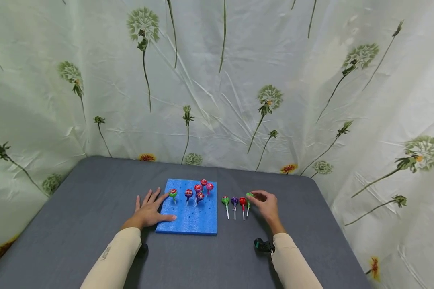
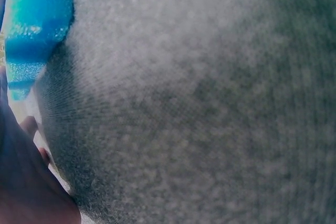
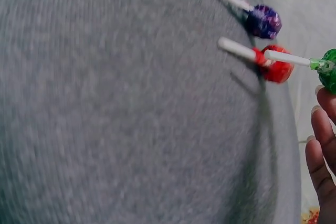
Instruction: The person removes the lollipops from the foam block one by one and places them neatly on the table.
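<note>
My left hand [image 1: 149, 213] lies spread at the left edge of a blue foam board [image 1: 199, 222], its thumb on the surface and a fingertip near a green lollipop [image 1: 172, 193] that stands upright in it. Several red, pink and purple lollipops [image 1: 198, 188] stand in the board's upper right part. My right hand [image 1: 269, 206] pinches another green lollipop [image 3: 329, 72] by its candy head, its white stick pointing away from the fingers. Beside it on the table lie a red lollipop [image 1: 242, 202], a purple one [image 1: 234, 201] and a green one [image 1: 226, 200].
Small holes dot the blue board. A grey cloth covers the table [image 1: 188, 261], and a pale curtain [image 1: 217, 88] printed with dandelions hangs behind it. A dark wrist device [image 1: 263, 245] sits at the right sleeve.
</note>
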Motion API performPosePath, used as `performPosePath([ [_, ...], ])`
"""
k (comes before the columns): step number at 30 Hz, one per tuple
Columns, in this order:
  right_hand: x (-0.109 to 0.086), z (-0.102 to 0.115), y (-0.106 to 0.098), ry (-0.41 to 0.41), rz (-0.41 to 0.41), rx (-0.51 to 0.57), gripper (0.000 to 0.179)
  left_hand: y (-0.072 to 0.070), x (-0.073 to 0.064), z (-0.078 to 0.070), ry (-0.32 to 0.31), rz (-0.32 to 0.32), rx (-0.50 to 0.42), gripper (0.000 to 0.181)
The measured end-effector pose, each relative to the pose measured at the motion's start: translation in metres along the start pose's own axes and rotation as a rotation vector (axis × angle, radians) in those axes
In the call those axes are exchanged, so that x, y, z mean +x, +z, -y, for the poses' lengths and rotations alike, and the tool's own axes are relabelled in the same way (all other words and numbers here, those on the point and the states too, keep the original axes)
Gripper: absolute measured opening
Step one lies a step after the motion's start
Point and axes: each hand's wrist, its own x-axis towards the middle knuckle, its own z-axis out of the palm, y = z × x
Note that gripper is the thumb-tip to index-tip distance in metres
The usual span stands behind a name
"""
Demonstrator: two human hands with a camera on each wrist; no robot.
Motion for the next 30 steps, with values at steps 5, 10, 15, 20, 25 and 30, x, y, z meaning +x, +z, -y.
performPosePath([
  [5,0.002,-0.006,-0.001,0.021,0.010,-0.043,0.021,0.001,0.001,-0.001,0.000,0.004,0.000,0.109],
  [10,0.004,-0.012,-0.001,0.056,0.025,-0.091,0.022,0.002,0.001,0.000,-0.003,0.000,0.000,0.109],
  [15,0.005,-0.017,-0.001,0.088,0.034,-0.120,0.024,0.002,0.001,0.001,-0.009,-0.001,0.004,0.109],
  [20,0.005,-0.021,0.000,0.074,0.030,-0.131,0.024,0.000,0.001,0.000,-0.005,0.002,0.003,0.108],
  [25,0.003,-0.022,0.001,0.076,0.025,-0.139,0.024,0.000,0.000,-0.001,-0.004,-0.001,0.001,0.109],
  [30,0.000,-0.025,0.005,0.060,0.015,-0.142,0.022,0.001,0.001,0.001,-0.003,0.000,0.004,0.108],
])
